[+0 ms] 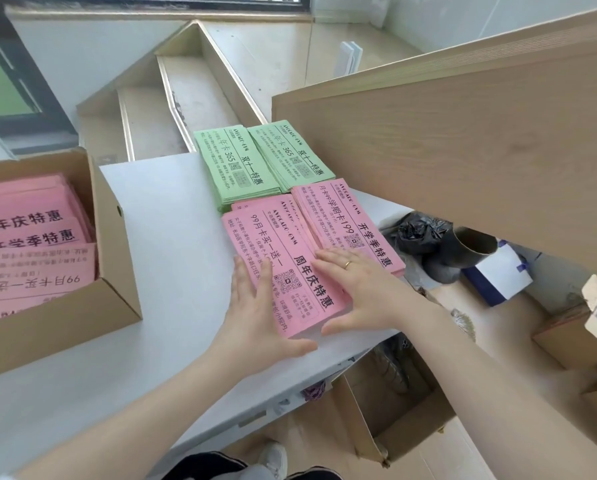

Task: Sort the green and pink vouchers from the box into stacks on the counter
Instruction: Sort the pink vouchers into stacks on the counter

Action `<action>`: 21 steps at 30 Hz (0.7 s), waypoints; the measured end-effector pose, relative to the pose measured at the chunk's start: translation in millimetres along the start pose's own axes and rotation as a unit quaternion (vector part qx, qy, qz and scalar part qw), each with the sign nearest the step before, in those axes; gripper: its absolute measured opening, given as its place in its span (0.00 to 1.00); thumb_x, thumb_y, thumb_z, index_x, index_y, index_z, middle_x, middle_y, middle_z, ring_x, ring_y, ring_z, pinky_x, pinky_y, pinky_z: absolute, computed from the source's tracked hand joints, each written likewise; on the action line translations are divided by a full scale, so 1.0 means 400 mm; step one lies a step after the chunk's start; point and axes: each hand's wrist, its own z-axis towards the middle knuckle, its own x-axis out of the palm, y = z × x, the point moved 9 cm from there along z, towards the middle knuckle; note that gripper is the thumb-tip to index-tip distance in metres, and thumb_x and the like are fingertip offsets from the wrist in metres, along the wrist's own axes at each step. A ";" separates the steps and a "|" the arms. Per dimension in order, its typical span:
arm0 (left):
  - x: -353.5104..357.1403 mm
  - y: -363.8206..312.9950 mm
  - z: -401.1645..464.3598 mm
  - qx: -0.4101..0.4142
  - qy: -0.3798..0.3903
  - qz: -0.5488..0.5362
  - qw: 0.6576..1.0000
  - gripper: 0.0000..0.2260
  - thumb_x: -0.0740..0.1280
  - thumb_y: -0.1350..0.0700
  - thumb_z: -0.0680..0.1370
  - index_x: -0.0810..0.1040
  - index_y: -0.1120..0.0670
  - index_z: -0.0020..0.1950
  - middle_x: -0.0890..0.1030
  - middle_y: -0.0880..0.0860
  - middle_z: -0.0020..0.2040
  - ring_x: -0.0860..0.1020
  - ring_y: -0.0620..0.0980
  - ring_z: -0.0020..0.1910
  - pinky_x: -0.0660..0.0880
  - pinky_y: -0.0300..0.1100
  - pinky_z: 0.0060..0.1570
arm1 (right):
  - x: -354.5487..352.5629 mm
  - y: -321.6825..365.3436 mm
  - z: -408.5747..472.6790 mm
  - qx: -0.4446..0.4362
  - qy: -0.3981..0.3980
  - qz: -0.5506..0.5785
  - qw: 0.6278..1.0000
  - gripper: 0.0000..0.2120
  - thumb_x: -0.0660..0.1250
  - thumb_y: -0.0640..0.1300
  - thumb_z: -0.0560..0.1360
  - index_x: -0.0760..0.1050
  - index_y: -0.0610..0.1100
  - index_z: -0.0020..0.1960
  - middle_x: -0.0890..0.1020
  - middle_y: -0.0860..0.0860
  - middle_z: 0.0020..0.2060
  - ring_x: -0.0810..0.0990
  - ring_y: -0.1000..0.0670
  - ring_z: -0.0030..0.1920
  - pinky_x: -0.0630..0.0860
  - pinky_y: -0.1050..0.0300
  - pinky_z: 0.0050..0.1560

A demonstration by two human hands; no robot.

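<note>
Two green voucher stacks (233,168) (290,154) lie side by side at the far end of the white counter (158,237). In front of them lie two pink stacks: a near one (290,258) and a right one (345,220). My left hand (255,306) presses flat against the left side of the near pink stack, thumb along its front edge. My right hand (359,289), with a ring, lies flat on the stack's right side, fingers straight, fingertips reaching the right pink stack. A cardboard box (113,271) at the left holds more pink vouchers (30,237).
A tall wooden panel (463,150) rises at the right of the counter. Below it are a black bag (418,233), a cardboard tube (470,251), a white and blue box (498,275) and an open carton (394,410). Steps (186,98) lie beyond the counter.
</note>
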 end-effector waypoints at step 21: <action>-0.056 0.079 0.156 -0.098 -0.075 -0.437 0.891 0.28 0.61 0.44 0.75 0.55 0.44 0.73 0.58 0.46 0.75 0.58 0.48 0.74 0.55 0.55 0.72 | -0.040 -0.052 0.150 0.131 -0.042 0.035 0.990 0.31 0.46 0.62 0.78 0.56 0.46 0.75 0.48 0.50 0.76 0.43 0.50 0.76 0.43 0.49 0.74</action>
